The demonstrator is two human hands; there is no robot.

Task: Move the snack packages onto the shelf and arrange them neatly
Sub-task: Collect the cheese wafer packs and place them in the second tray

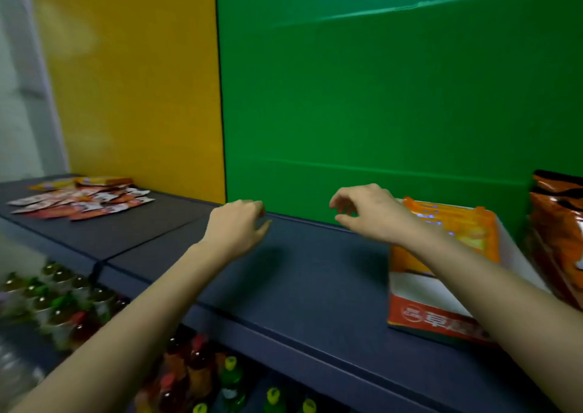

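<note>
- Nearest, on the level below, stand rows of drink bottles (202,378) with red, green and yellow caps. They are blurred, so their labels cannot be read.
- Above them runs the dark blue shelf (299,286). Both bare forearms reach across it from the lower corners.
- At the right, an open red-and-white carton (438,319) sits on the shelf near its front edge. Orange packets (470,223) lie flat inside it, partly hidden by the right forearm.
- The left hand (239,226) hovers over the back of the shelf with its fingers loosely curled and nothing in them. Whether the fingertips touch the surface cannot be told.
- The right hand (366,212) is held apart from the left, just left of the carton. Its fingers droop and its thumb is spread, and it grips nothing.
- At the far right edge, brown-and-orange bags (558,223) stand upright beside the carton.
- Far to the left, a loose spread of small snack packets (82,199) lies flat on the shelf, overlapping and well apart from both hands.
- Behind everything stand a yellow panel (132,81) and a green panel (394,97), side by side.
</note>
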